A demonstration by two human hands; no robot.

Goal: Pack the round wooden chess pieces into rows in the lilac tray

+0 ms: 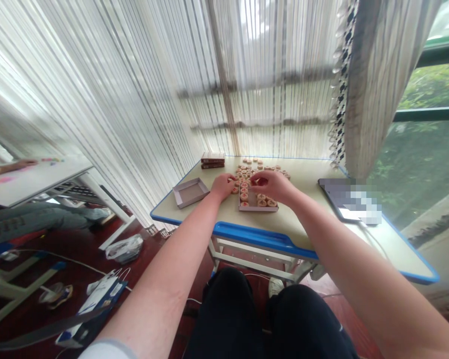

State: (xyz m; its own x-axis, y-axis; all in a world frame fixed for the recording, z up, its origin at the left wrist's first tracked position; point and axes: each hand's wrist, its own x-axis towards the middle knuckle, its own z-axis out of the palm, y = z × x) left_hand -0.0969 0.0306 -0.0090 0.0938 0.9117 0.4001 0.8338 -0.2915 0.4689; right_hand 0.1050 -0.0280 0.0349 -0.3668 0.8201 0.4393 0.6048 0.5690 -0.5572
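Note:
A shallow cardboard box (pixel 260 209) stands on the desk with round wooden xiangqi pieces in it. Red-marked pieces (pixel 244 196) line its left side, and dark-marked pieces (pixel 262 202) sit toward its front right. My left hand (pixel 223 186) is at the box's left edge, its fingers closed around a piece (pixel 235 190). Over the back of the box, my right hand (pixel 272 184) has its thumb and fingers curled in a pinch at a piece, partly hidden by the fingers. Loose pieces (pixel 250 161) lie spread behind both hands.
An upturned box lid (pixel 190 192) lies left of my left hand. Stacked small boxes or books (pixel 212 160) stand at the desk's back left. A dark flat device (pixel 331 197) is on the right. The desk (pixel 299 229) has a blue edge. Another person's hand (pixel 24 163) rests on a table at far left.

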